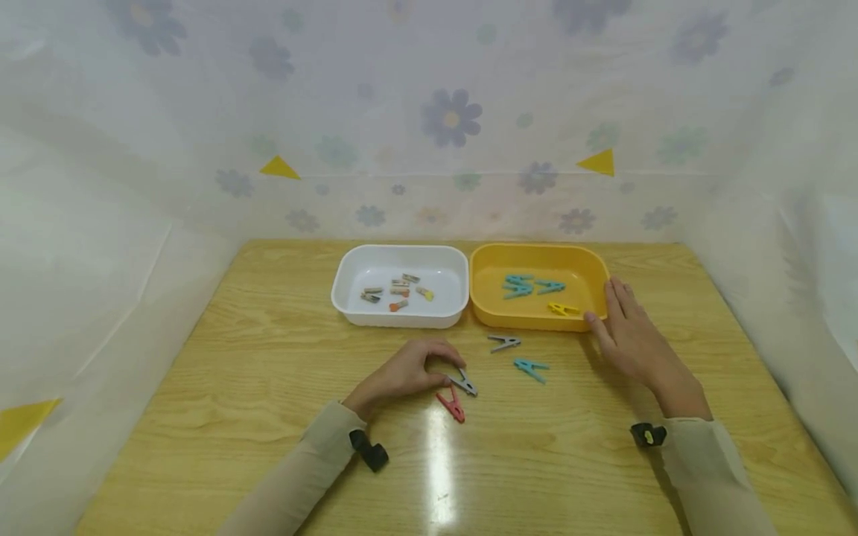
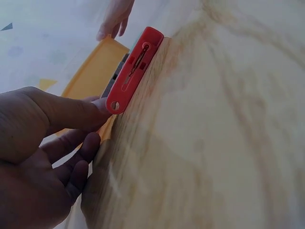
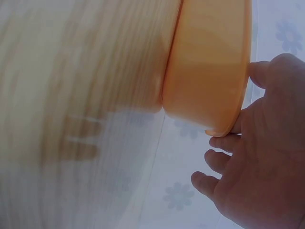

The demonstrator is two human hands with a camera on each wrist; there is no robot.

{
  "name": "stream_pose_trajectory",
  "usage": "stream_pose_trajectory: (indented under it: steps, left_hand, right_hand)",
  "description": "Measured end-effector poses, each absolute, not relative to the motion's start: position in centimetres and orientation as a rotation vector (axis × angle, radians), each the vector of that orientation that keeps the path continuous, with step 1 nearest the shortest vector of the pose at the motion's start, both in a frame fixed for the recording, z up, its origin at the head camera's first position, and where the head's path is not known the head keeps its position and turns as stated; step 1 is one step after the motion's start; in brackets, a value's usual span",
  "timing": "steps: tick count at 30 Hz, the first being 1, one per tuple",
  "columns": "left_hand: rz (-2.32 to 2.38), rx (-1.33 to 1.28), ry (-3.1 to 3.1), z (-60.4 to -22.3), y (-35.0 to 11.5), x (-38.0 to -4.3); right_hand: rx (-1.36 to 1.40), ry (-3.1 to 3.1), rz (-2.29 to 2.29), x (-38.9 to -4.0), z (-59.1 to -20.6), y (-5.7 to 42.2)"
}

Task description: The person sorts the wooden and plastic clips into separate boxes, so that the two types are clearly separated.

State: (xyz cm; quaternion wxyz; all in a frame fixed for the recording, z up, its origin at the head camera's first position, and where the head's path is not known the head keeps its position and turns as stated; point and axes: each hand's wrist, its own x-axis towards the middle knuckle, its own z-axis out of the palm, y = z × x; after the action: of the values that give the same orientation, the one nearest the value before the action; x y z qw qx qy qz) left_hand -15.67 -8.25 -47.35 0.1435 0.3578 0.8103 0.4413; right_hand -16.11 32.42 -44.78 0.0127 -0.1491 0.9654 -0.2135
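My left hand [image 1: 409,368] pinches a grey clothespin [image 1: 467,386] between thumb and forefinger, low over the table. A red clothespin [image 1: 452,406] lies just in front of it; in the left wrist view the red clothespin [image 2: 138,71] covers most of the grey one. My right hand [image 1: 637,342] holds the near right corner of the yellow tub [image 1: 536,321], its thumb at the front rim and its fingers along the right side. Inside that tub are several blue clothespins [image 1: 551,286] and a yellow clothespin [image 1: 563,309].
Left of the yellow tub stands a white tub [image 1: 402,320] with several small wooden clothespins [image 1: 424,293] in it. Another grey clothespin [image 1: 505,342] and a blue clothespin [image 1: 532,369] lie on the wooden table [image 1: 268,357]. Flowered sheeting [image 1: 456,193] encloses the back and sides.
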Motion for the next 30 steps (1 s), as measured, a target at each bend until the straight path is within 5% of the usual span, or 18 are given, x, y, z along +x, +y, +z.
stream_pose_trajectory:
  steps: [30]
  left_hand:
    - [1.421,0.963,2.387,-46.0,-7.5,-15.3]
  right_hand:
    - [-0.448,3.007,-0.656,-16.0,-44.6,32.4]
